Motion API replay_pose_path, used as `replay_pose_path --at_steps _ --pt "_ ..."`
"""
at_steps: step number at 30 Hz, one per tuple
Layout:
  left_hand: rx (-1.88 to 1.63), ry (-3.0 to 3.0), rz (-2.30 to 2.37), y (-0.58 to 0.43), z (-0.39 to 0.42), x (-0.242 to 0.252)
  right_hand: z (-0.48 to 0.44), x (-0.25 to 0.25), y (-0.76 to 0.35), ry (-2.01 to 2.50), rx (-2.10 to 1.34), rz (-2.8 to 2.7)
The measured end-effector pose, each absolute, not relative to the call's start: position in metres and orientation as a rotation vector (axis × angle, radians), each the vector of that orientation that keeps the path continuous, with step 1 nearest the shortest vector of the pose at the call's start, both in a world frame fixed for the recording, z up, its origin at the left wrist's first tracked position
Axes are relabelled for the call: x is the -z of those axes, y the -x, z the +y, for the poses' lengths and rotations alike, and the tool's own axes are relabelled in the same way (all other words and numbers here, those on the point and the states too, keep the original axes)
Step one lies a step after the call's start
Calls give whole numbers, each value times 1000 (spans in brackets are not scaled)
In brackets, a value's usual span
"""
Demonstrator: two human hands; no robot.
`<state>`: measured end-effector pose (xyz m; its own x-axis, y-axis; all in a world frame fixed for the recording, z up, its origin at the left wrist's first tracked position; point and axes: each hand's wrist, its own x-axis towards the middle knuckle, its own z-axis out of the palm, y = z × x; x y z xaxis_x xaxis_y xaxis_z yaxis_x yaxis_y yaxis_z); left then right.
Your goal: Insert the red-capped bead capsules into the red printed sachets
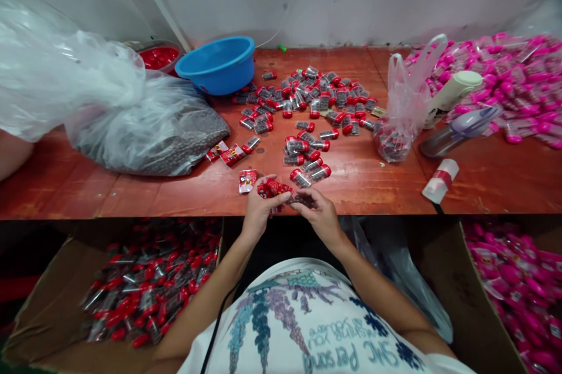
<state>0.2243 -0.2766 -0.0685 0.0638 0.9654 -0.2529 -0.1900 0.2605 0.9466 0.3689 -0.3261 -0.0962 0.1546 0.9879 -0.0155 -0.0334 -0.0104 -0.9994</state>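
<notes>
Low in the middle of the frame, both hands meet at the counter's point(395, 187) near edge. The left hand point(257, 210) pinches a red label point(273, 189); the right hand point(318, 213) curls round a small dark-filled vial point(302, 199), held crosswise with its long axis running left to right, so vial and label touch between the two hands. Loose vials point(309, 163) lie just above the hands, nearer the right one, and a bigger heap point(316, 96) sits further up toward the centre. Spare labels point(230, 154) lie up and left of the left hand.

A blue bowl point(219, 64) stands in the upper middle; what it holds is hidden. A clear bag point(144, 128) at left holds dark pellets. A small bag point(397, 122) at right holds more vials. Under the counter, a box point(48, 309) at lower left is full of red-capped vials, and a box point(478, 292) at lower right holds pink ones. Pink vials point(509, 81) also pile up at upper right.
</notes>
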Motion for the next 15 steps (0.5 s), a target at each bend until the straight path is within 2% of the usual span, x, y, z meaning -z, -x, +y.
replay_pose_path --at_steps 3,8,15 --pt "-1069 -912 1212 -227 -279 68 -326 97 -369 1194 -1230 -979" --pt "-1118 -946 1246 -232 -282 66 -329 96 -369 1273 -1052 -1072" --pt "-1132 -841 1094 -233 -286 67 -330 97 -364 1207 -1138 -918"
